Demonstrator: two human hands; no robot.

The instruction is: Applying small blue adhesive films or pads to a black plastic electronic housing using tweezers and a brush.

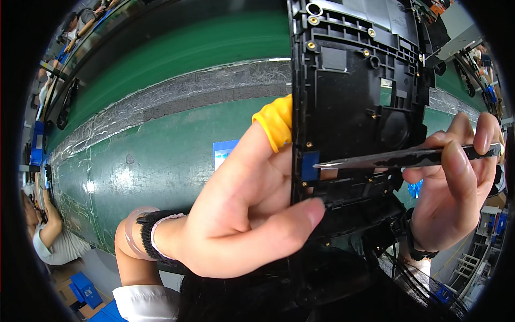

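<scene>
My left hand (241, 209) grips the left edge of a black plastic housing (348, 96), thumb in front and the other fingers partly hidden behind it. A yellow finger cot (274, 122) covers one fingertip. The housing is held upright, with ribs, brass screw inserts and small cutouts on the side facing me. Between the fingers of my right hand (456, 182) lies a pair of tweezers (397, 158), pointing left. Its tips touch or nearly touch a small blue patch (310, 166) near the housing's lower left edge.
Beneath my hands runs a green work surface (134, 172) crossed by a grey taped strip (161, 91). A blue item (222, 153) lies partly behind my left hand. Another person (53, 236) is at the far left, near blue bins (86, 290). Shelving (469, 268) stands at the lower right.
</scene>
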